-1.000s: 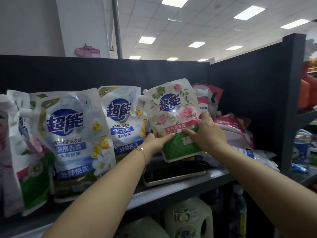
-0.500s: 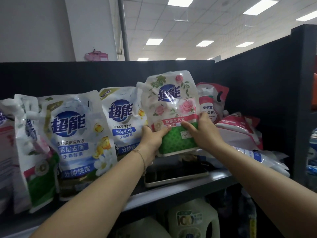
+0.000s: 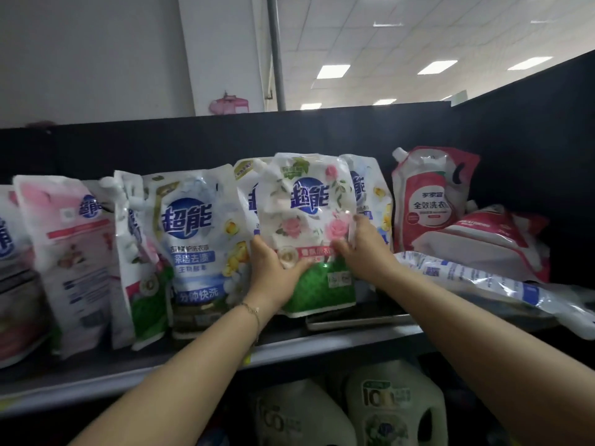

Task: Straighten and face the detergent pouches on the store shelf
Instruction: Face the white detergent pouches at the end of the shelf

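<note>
A rose-printed detergent pouch with a green bottom stands upright on the shelf, facing me. My left hand grips its lower left edge. My right hand holds its right side, fingers on the front. It stands in front of a blue-and-white pouch, mostly covering it. Another blue-and-white pouch stands to the left, beside a pink pouch.
A red-and-white spouted pouch stands at the right, with a fallen red pouch and a flat clear-blue pouch lying beside it. A thin tray lies under the held pouch. White jugs sit on the shelf below.
The rose pouch has gone from lifted and tilted to standing on the shelf, further left in front of the blue-and-white pouch. My view has shifted left.
</note>
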`<action>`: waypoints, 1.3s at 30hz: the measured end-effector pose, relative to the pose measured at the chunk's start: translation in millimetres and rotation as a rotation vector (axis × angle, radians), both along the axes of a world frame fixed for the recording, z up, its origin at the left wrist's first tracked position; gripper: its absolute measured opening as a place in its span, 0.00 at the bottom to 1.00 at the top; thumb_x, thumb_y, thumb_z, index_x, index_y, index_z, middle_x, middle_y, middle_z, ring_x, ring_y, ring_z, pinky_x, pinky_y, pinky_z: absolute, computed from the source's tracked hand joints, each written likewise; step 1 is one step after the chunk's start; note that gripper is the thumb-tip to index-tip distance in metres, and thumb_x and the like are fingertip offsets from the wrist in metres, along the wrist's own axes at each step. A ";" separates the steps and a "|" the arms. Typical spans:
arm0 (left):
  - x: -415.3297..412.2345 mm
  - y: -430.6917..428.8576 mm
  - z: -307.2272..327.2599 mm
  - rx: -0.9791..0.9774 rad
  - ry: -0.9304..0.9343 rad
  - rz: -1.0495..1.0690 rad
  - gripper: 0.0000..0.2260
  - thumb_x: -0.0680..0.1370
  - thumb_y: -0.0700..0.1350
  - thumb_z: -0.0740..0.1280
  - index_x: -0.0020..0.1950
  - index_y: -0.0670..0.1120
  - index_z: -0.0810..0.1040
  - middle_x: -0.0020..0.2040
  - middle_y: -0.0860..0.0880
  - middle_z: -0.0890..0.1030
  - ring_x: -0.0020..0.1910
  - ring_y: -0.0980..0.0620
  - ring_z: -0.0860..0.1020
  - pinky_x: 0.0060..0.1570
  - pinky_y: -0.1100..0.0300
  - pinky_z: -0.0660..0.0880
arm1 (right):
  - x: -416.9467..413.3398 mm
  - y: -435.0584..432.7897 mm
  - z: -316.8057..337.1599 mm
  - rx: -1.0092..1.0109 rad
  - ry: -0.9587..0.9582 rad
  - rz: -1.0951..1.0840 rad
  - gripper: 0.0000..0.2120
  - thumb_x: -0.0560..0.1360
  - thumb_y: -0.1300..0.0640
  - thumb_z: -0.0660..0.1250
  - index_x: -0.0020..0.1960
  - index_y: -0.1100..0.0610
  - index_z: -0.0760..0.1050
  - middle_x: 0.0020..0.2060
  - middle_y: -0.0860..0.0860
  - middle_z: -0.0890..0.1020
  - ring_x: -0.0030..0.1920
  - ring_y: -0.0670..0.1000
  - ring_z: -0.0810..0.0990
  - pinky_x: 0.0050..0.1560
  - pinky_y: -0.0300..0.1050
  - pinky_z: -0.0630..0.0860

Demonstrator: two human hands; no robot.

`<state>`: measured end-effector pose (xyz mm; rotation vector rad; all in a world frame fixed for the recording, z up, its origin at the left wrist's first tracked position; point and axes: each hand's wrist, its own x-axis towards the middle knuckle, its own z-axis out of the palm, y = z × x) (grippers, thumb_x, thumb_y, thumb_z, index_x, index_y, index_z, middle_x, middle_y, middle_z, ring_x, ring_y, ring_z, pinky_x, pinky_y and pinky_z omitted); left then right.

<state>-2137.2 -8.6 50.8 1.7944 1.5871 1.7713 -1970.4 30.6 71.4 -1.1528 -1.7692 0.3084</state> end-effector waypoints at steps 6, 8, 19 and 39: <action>15.6 -17.3 -9.1 0.110 0.001 0.182 0.40 0.66 0.45 0.79 0.69 0.38 0.59 0.65 0.43 0.68 0.65 0.48 0.68 0.65 0.60 0.65 | -1.8 -11.8 -6.9 0.058 -0.178 -0.038 0.17 0.80 0.55 0.61 0.66 0.59 0.65 0.63 0.56 0.68 0.56 0.56 0.74 0.55 0.48 0.71; 22.2 -23.0 -9.4 0.114 0.012 0.255 0.40 0.67 0.45 0.79 0.70 0.38 0.58 0.67 0.42 0.64 0.66 0.47 0.64 0.62 0.63 0.61 | 2.7 -19.5 -10.7 0.076 -0.212 -0.037 0.15 0.79 0.54 0.63 0.64 0.58 0.67 0.62 0.54 0.68 0.51 0.54 0.76 0.52 0.48 0.73; 25.5 -34.5 -3.3 0.179 0.390 0.254 0.16 0.73 0.42 0.71 0.58 0.43 0.71 0.58 0.46 0.70 0.58 0.48 0.67 0.57 0.61 0.63 | 36.3 -46.1 -10.6 0.073 -0.382 -0.130 0.08 0.77 0.54 0.64 0.52 0.58 0.75 0.54 0.53 0.74 0.49 0.54 0.76 0.51 0.49 0.74; 60.4 -27.2 -10.9 0.070 0.810 -0.125 0.10 0.77 0.46 0.64 0.57 0.48 0.71 0.54 0.51 0.72 0.55 0.50 0.70 0.57 0.52 0.69 | 75.6 -83.5 -26.1 0.096 -0.552 -0.309 0.08 0.77 0.54 0.64 0.53 0.56 0.76 0.52 0.52 0.77 0.49 0.53 0.75 0.46 0.47 0.76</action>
